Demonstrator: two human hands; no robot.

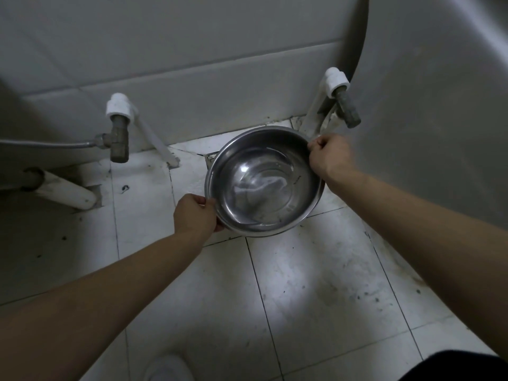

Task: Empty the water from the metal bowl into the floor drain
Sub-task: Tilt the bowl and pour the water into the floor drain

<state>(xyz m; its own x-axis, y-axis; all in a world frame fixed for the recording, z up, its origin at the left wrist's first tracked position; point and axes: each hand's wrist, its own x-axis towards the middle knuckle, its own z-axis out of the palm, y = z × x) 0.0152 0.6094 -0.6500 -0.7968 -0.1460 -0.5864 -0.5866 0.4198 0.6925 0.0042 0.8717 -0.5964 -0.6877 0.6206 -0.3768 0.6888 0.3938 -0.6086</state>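
Observation:
A round metal bowl (264,181) with a shallow layer of rippling water hangs over the white tiled floor near the wall. My left hand (195,214) grips its near-left rim. My right hand (331,156) grips its far-right rim. The bowl sits roughly level. A corner of the floor drain (211,158) shows just past the bowl's far-left edge; the bowl hides the rest.
Two white pipe fittings with metal valves stick out of the wall, one on the left (118,127) and one on the right (343,97). A white pipe (64,192) lies low at the left. A large grey curved body (439,105) fills the right side. My shoe (167,367) shows at the bottom.

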